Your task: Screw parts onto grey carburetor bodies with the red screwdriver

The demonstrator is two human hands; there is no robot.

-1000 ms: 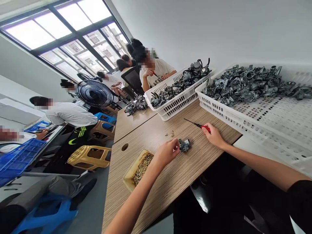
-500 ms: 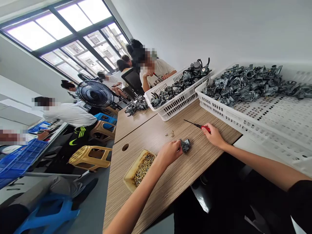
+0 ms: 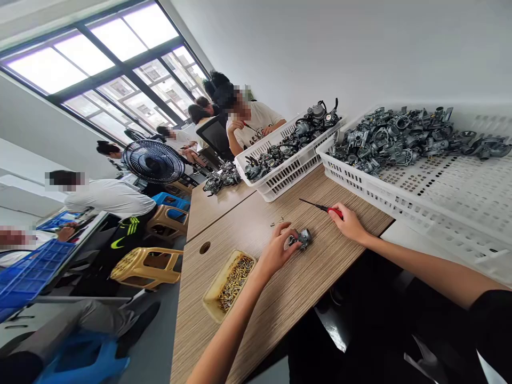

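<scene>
Shifted forward, left hand [image 3: 278, 250] is closed on the metal part [image 3: 305, 237]; screwdriver [image 3: 328, 209] is clasped, unapplied, by right hand [image 3: 351, 224].

Colour log: grey metal, white plastic, streaked brown wood.
Tabletop [image 3: 248, 226]: light brown, fine darker streaks running lengthwise. Small metal part [image 3: 304, 238]: dull silver-grey, darker patches. Screwdriver [image 3: 334, 212]: red handle, black shaft. Tray [image 3: 208, 305]: tan-yellow; screws [image 3: 236, 277] in it brass-gold. Near basket [image 3: 404, 210] and far basket [image 3: 288, 173]: white, slotted walls; near one's floor shows a grid of round holes. Heaped parts [image 3: 400, 136]: dark grey to bright silver, some black. Stool [image 3: 138, 264]: mustard yellow. Second stool [image 3: 170, 201]: blue. Crate [image 3: 24, 269]: blue lattice. Fan [image 3: 153, 161]: black grille. Sleeve [image 3: 492, 320]: black.
</scene>
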